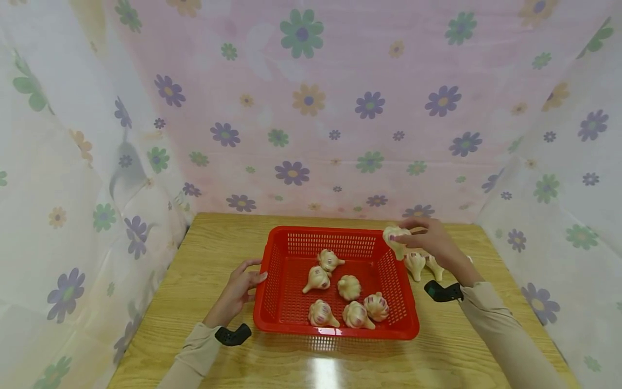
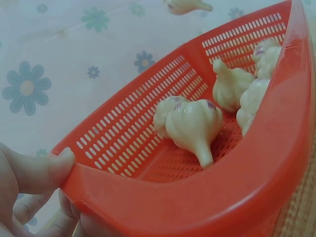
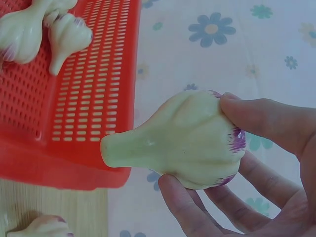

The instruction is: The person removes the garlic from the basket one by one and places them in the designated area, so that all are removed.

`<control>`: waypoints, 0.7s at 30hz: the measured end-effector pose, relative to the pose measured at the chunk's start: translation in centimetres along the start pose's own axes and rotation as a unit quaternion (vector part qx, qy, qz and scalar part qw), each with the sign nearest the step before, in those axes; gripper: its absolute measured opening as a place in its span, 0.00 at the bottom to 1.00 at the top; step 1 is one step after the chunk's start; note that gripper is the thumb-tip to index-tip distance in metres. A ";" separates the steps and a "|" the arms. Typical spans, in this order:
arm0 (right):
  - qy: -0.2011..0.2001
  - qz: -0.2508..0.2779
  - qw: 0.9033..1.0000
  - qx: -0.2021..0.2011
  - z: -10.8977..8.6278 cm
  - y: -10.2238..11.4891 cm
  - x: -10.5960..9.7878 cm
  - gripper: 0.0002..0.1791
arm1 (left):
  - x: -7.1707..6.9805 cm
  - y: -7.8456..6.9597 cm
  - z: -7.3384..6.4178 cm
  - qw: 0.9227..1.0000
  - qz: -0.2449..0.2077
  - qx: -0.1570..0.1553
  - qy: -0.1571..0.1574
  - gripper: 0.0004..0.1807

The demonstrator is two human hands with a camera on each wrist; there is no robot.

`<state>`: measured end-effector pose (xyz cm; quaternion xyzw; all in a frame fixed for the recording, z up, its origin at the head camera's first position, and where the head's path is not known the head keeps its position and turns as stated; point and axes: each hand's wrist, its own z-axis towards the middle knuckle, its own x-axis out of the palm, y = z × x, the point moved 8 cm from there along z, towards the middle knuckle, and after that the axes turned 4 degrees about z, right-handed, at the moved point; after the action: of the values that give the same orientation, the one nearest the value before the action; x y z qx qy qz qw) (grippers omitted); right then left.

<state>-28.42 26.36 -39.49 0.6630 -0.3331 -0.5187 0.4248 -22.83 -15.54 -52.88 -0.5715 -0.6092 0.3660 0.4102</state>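
1. So my left hand (image 1: 240, 286) is gripping the left rim of the red basket (image 1: 379, 332), with my thumb lying on top and my fingers curling underneath on the outside.
2. My right hand (image 1: 428, 240) is pinching a garlic bulb (image 1: 396, 240) by its wide, purple-streaked end, thumb on one side and fingers on the other. Its stem is pointing down, and the whole thing is hanging around the basket's back right corner.
3. Six more bulbs (image 1: 349, 287) are sitting inside the basket: two are touching toward the back left, the others are lying nearer the middle and front.
4. A couple of loose bulbs (image 1: 415, 266) are lying on the wooden table (image 1: 223, 243) just right of the basket. Something pale is peeking out past my wrist, but too little is showing to tell.
5. Flowery cloth (image 1: 308, 140) is hanging behind it all.
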 end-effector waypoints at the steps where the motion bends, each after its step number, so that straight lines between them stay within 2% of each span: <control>1: -0.002 -0.001 1.000 0.003 -0.1 -0.1 -0.2 0.32 | 0.0 0.0 0.0 1.000 -0.001 0.001 0.001 0.25; 11: -0.020 -0.021 1.000 0.005 -1.1 -0.7 -2.2 0.34 | 0.0 0.0 0.0 1.000 -0.003 0.005 0.002 0.24; 21: -0.034 -0.048 0.998 0.001 -2.1 -1.4 -4.1 0.32 | 0.0 0.0 0.0 1.000 0.001 0.001 -0.003 0.24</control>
<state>-27.36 31.04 -38.83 0.6608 -0.3157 -0.5602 0.3872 -22.83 -15.50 -52.85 -0.5706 -0.6097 0.3687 0.4083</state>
